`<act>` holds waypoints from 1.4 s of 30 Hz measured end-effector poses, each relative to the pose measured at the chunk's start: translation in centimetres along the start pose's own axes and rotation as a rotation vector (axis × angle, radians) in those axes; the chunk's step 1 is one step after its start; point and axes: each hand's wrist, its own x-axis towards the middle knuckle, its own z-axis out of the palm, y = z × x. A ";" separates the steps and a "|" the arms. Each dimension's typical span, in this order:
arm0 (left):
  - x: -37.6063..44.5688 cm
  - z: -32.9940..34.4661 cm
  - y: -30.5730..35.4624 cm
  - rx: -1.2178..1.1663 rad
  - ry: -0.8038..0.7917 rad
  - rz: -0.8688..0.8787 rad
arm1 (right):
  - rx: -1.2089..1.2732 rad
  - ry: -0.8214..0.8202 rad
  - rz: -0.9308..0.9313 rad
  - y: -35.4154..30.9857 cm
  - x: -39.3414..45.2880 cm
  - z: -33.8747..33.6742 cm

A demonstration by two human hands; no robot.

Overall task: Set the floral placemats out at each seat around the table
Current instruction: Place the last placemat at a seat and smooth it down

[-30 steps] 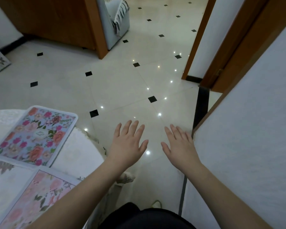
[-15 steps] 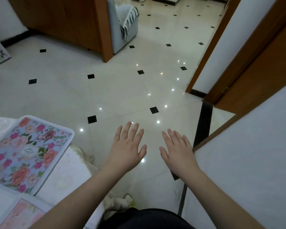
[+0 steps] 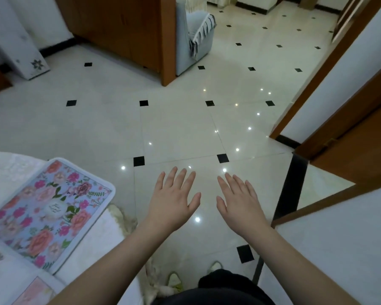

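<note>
Lying flat on the white-clothed table (image 3: 92, 245), blue floral placemat (image 3: 46, 214), a pink placemat (image 3: 36, 292) just nearer. Right of the table, over floor tiles, left hand (image 3: 174, 201) then right hand (image 3: 240, 202), fingers spread, gripping nothing.

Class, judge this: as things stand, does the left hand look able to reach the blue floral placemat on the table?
Probably yes. The left hand is open, holds nothing, and hangs over bare floor just right of the blue floral placemat; nothing stands between them.

blue placemat (image 3: 46, 213) with pink and orange flowers, white tablecloth (image 3: 92, 245), cream floor (image 3: 174, 128) with black diamonds
</note>
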 end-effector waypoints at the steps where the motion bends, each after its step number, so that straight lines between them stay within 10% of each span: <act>1: 0.3 0.1 -0.2 -0.005 -0.001 -0.023 | 0.000 -0.010 -0.024 0.0 0.8 0.0; 23: 16.1 -0.8 1.6 0.042 -0.005 -0.380 | 0.119 -0.052 -0.307 8.6 21.6 -2.2; 42: 17.6 -2.8 -16.1 0.009 0.121 -0.664 | -0.014 -0.051 -0.632 -9.2 35.5 -3.2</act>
